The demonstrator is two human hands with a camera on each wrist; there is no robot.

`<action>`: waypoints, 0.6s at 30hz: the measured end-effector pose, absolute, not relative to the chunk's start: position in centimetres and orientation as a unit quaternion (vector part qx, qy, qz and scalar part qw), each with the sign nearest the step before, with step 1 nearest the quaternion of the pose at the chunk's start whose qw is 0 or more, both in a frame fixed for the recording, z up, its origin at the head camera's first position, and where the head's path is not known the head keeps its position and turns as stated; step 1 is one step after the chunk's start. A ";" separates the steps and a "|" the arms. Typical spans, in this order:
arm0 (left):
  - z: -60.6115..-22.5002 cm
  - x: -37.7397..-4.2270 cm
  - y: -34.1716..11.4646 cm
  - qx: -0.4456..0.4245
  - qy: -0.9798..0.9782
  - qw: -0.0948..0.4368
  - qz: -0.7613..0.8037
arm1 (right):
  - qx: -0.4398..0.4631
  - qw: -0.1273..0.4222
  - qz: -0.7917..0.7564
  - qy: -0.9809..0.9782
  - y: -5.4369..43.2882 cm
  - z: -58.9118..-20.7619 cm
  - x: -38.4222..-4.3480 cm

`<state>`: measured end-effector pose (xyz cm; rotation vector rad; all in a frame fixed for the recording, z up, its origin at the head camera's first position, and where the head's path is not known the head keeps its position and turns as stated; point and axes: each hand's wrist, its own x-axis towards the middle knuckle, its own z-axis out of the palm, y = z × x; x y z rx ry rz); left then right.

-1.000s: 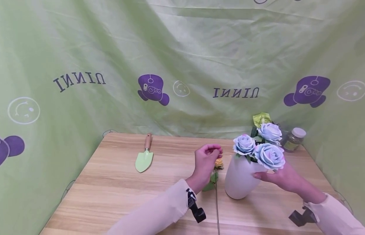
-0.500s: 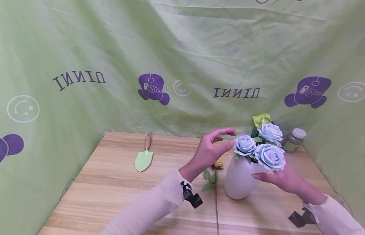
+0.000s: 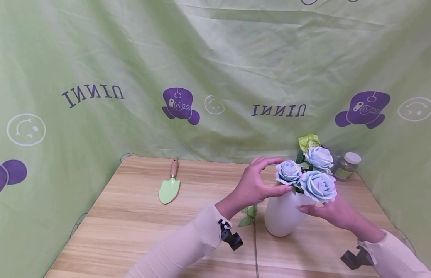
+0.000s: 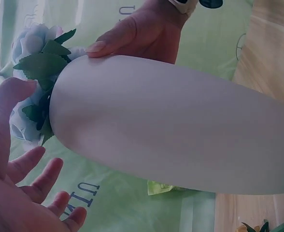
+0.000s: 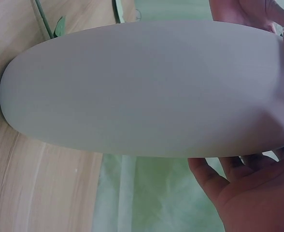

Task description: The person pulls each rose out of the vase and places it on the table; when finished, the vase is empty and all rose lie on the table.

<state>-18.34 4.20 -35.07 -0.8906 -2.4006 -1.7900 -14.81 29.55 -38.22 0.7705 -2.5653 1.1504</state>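
Note:
A white vase [image 3: 284, 218] stands on the table with blue roses in its mouth. My right hand [image 3: 340, 213] grips the vase near its top from the right, thumb in front and fingers behind. Around the small left blue rose [image 3: 289, 172] my left hand [image 3: 249, 188] reaches with thumb and fingers spread, the thumb just under the bloom. In the left wrist view those fingers [image 4: 48, 176] are apart and extended beside the rose heads. Beneath my left hand lies a long flower stem [image 3: 256, 247] with green leaves [image 3: 246, 221]; its bloom is hidden.
A small trowel [image 3: 169, 189] with a wooden handle lies at the left back of the wooden table [image 3: 132, 216]. Behind the vase are a lidded jar [image 3: 345, 168] and a green packet [image 3: 308, 141]. A green curtain [image 3: 229, 58] encloses the back and sides.
My left hand has moved right and opened from above the orange flower to around the small blue rose, now covering the orange bloom. The right hand and vase have stayed put.

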 end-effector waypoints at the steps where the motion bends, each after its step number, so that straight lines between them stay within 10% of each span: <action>1: -35.1 -18.3 4.3 -0.286 -0.771 0.012 -0.568 | 0.260 0.110 0.391 -0.876 29.6 -38.2 -14.8; 18: -35.0 -18.4 5.3 -0.230 -0.769 0.025 -0.595 | 0.272 0.094 0.396 -0.872 29.8 -38.2 -14.9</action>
